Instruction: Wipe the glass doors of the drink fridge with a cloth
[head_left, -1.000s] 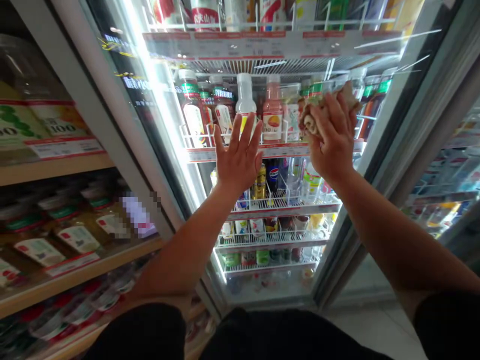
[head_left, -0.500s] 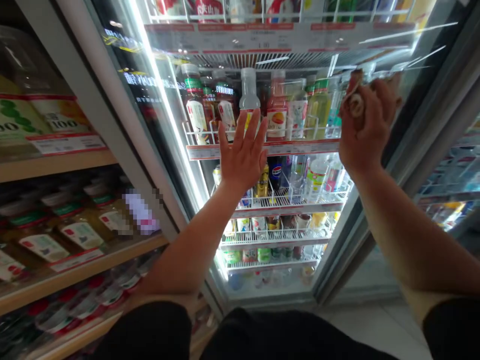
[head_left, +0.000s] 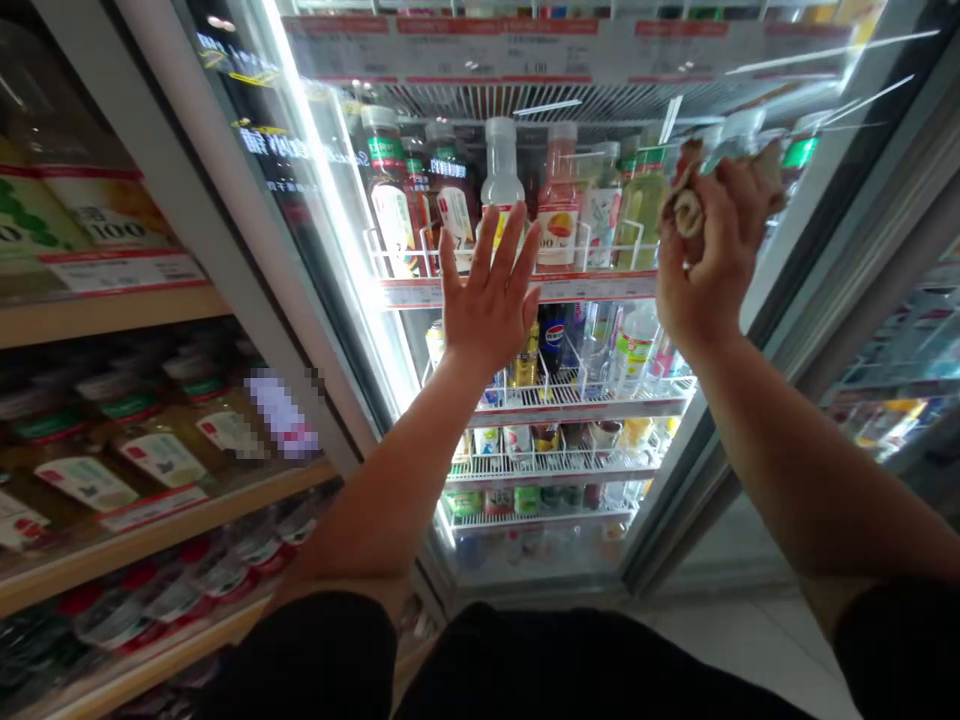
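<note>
My left hand [head_left: 489, 298] lies flat and open on the glass door [head_left: 352, 300] of a lit drinks fridge, fingers spread, over the second shelf's price strip. My right hand [head_left: 709, 255] is closed round a crumpled beige cloth [head_left: 690, 205] and presses it against the same glass near the door's right side, at the height of the bottle row. Behind the glass stand several bottles [head_left: 501, 175] and, lower down, cans on wire racks.
The fridge's grey frame [head_left: 832, 290] runs down the right side. To the left, wooden shelves [head_left: 150, 520] carry bottled drinks and price tags. Pale floor tiles [head_left: 720, 640] show at the bottom right. Another fridge section lies further right.
My right hand with the cloth slid right and up across the glass, then came back slightly left. The left hand stayed flat on the door. The view tilted down a little.
</note>
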